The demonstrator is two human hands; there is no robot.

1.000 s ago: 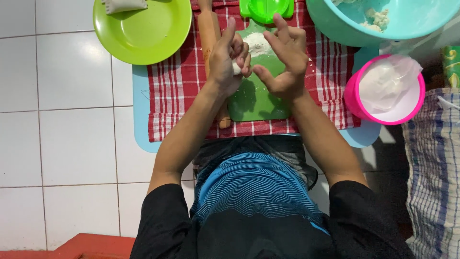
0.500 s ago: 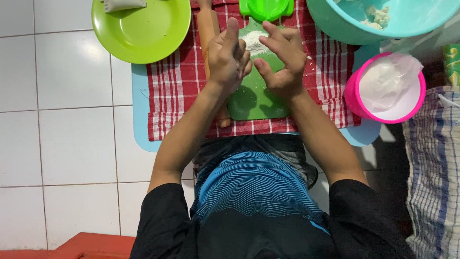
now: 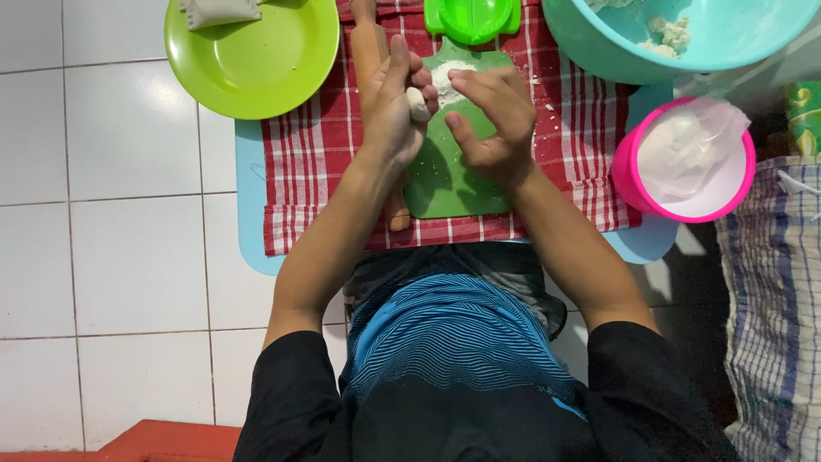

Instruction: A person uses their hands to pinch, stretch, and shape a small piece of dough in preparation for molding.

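Dough ball (image 3: 418, 103) half covered by left hand (image 3: 391, 107), rolling pin (image 3: 373, 60) hidden beneath it (middle only), turquoise bowl (image 3: 684, 51) cut off at top edge.

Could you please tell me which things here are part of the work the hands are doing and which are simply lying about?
In use:
left hand holding the dough ball
right hand above the green board
flour on the board

Lying about:
rolling pin
green plate
blue bowl
pink tub
green press
checked cloth
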